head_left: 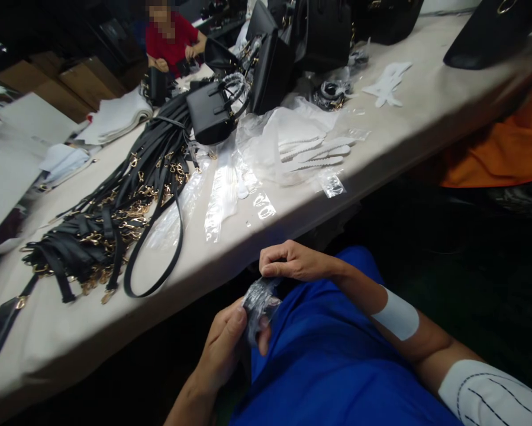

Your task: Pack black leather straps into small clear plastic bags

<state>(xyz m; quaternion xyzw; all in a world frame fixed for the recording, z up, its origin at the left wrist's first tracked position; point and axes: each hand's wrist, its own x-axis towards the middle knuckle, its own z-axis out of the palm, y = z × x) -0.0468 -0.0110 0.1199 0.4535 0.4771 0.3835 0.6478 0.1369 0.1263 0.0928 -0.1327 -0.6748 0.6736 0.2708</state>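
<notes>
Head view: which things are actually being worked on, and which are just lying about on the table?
In hand:
- dark item in clear plastic wrap, held by left hand and right hand

Lying about:
- pile of black straps
- small black handbag
- empty plastic sleeves
- white foam strips
- table

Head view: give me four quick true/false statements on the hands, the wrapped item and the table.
1. Both hands grip a small plastic-wrapped item over the lap. True: left hand below, right hand above.
2. The black straps hang off a wall hook. False: they lie piled on the table.
3. A small black handbag stands on the table beyond the straps. True.
4. The right forearm is bare. False: a white patch is stuck on it.
</notes>
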